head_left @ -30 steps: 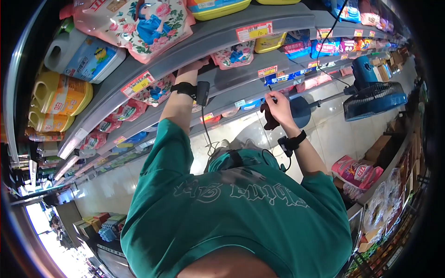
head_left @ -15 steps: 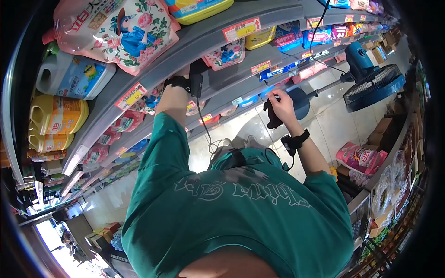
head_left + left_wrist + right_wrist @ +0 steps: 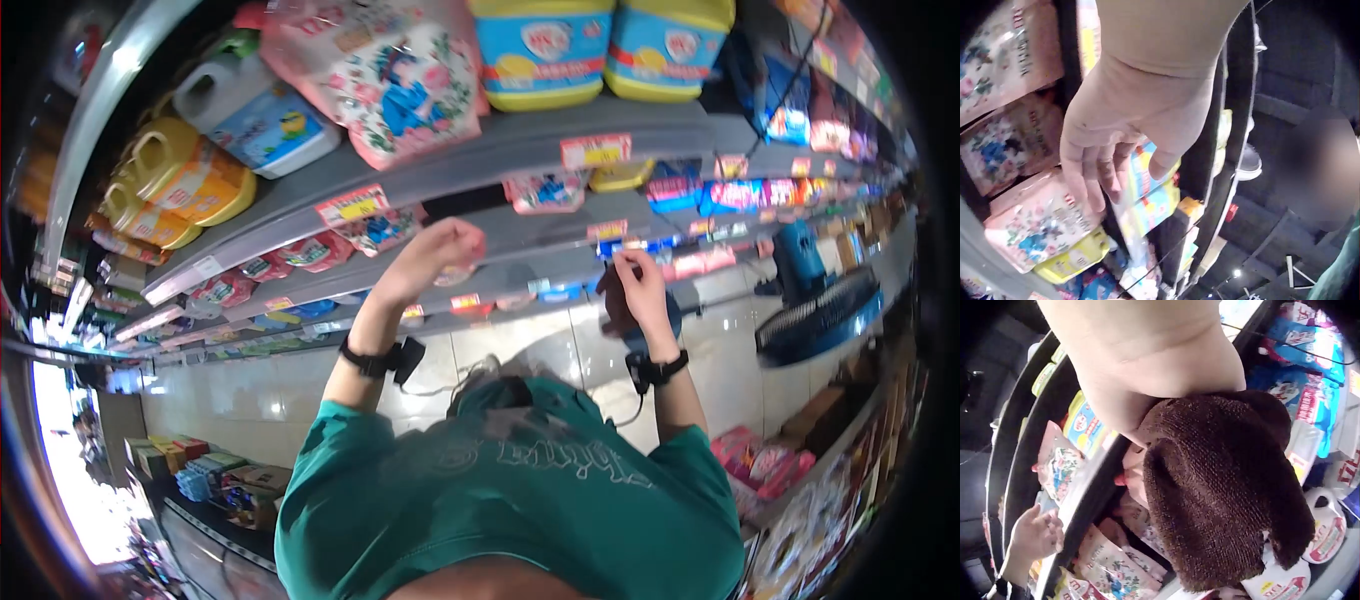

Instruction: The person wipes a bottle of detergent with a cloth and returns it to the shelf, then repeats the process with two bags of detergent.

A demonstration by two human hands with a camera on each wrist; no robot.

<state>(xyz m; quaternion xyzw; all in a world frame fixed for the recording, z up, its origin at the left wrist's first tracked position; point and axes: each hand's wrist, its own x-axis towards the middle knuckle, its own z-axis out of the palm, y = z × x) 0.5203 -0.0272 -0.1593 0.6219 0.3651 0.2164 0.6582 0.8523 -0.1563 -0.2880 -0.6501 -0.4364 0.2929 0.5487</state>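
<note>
My left hand (image 3: pixel 432 262) hangs in front of the shelves, below a price label, fingers loosely bent and nothing in them. In the left wrist view, pink flowered detergent pouches (image 3: pixel 1038 222) lie beyond its fingers. A dark brown terry cloth (image 3: pixel 1222 487) drapes from my right hand (image 3: pixel 643 290), which grips it near the lower shelves. Most of the right hand's fingers are hidden behind the cloth in the right wrist view. On the upper shelf (image 3: pixel 520 150) stand a large pink flowered pouch (image 3: pixel 400 90) and yellow detergent jugs (image 3: pixel 540 50).
A blue fan (image 3: pixel 820 315) stands on the right. Pink packs (image 3: pixel 765 462) lie by a shelf at the lower right, and boxes (image 3: pixel 190 455) sit on a counter at the lower left. A thin black cable (image 3: pixel 795 75) hangs across the upper right.
My left hand has come out from the shelf gap under the upper shelf and drawn back toward me. The right hand keeps its hold on the brown cloth. The head view has shifted.
</note>
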